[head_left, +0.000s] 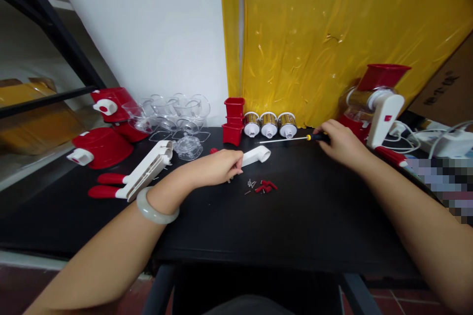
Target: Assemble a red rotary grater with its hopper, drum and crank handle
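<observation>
My left hand (pixel 220 166), a bangle on its wrist, is closed around a white plastic crank handle (pixel 254 155) whose hollow round end points right. A bit of red shows behind that hand. In my right hand (pixel 338 141) is a screwdriver (pixel 284 140) with a dark and yellow grip, its long thin shaft pointing left above the table. Between and below the hands lie several small screws (pixel 251 184) and a few small red plastic pieces (pixel 266 186).
White crank arms with red grips (pixel 140 172), red bases (pixel 103 147) and clear plastic parts (pixel 181 118) stand left. Behind are stacked red hoppers (pixel 233 120) and metal grater drums (pixel 268 124). An assembled rotary grater (pixel 384 108) and a white power strip (pixel 449 140) are right.
</observation>
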A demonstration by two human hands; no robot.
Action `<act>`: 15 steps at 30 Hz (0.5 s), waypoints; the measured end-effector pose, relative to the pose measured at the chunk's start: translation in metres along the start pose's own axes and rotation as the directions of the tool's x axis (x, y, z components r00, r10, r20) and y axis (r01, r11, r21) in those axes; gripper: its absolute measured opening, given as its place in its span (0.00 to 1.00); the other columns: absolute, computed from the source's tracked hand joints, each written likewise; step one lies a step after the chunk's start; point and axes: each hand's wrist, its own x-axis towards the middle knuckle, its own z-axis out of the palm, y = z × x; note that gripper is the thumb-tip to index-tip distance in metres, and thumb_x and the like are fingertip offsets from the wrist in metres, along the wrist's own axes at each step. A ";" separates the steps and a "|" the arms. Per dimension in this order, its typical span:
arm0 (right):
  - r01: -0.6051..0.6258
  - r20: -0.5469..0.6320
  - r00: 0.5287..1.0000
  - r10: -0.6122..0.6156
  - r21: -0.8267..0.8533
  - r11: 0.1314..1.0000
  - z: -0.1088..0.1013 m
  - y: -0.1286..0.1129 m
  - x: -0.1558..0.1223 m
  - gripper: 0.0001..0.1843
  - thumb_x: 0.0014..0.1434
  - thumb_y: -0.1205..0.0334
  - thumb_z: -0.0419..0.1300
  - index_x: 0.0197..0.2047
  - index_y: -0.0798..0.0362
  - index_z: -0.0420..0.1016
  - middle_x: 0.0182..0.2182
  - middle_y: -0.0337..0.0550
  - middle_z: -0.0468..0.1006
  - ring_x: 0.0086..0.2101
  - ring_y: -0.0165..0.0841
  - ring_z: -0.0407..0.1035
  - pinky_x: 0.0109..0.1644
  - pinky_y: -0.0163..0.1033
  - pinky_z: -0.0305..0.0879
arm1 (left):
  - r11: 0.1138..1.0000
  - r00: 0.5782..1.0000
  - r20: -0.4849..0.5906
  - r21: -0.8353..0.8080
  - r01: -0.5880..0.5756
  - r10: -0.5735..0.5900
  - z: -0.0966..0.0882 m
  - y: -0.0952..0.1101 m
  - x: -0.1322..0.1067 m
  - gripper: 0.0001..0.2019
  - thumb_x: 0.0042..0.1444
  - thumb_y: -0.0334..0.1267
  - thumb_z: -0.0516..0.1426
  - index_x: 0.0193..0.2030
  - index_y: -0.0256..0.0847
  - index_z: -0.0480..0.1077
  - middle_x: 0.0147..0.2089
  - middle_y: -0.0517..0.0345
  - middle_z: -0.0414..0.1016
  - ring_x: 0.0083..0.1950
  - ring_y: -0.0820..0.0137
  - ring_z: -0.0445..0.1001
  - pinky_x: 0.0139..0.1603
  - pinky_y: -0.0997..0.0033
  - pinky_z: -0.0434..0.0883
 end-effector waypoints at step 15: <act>0.070 -0.026 0.997 -0.068 0.105 0.992 -0.008 -0.013 0.000 0.09 0.57 0.66 0.56 0.42 0.50 0.69 0.41 0.49 0.72 0.45 0.43 0.69 0.47 0.47 0.66 | 0.232 0.831 -0.206 -0.968 -0.096 -0.516 0.011 -0.001 0.024 0.07 0.50 0.27 0.63 0.36 0.34 0.72 0.32 0.59 0.75 0.34 0.77 0.73 0.39 0.75 0.69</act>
